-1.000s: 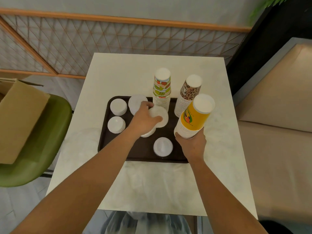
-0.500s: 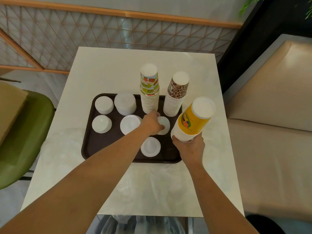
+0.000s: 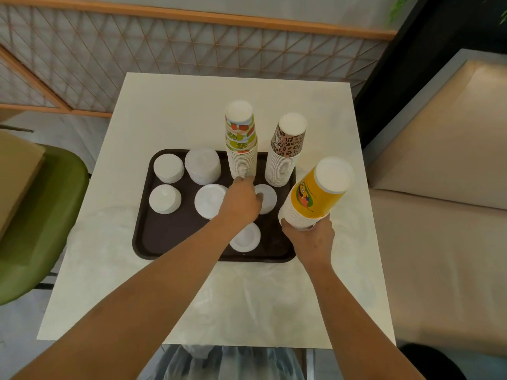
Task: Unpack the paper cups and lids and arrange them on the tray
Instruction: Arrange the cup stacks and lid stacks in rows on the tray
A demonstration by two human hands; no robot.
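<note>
Yellow printed paper cups [image 3: 315, 196], nested upside down in a tilted stack, are held at their lower end by the right hand [image 3: 310, 239], fingers curled round them, just past the right edge of the dark brown plastic tray [image 3: 153, 242] on the white table [image 3: 170, 111]. The left hand [image 3: 242, 200] is over the tray, curled fingers at the left edge of a round white lid [image 3: 267, 198]; whether they pinch it cannot be told.
</note>
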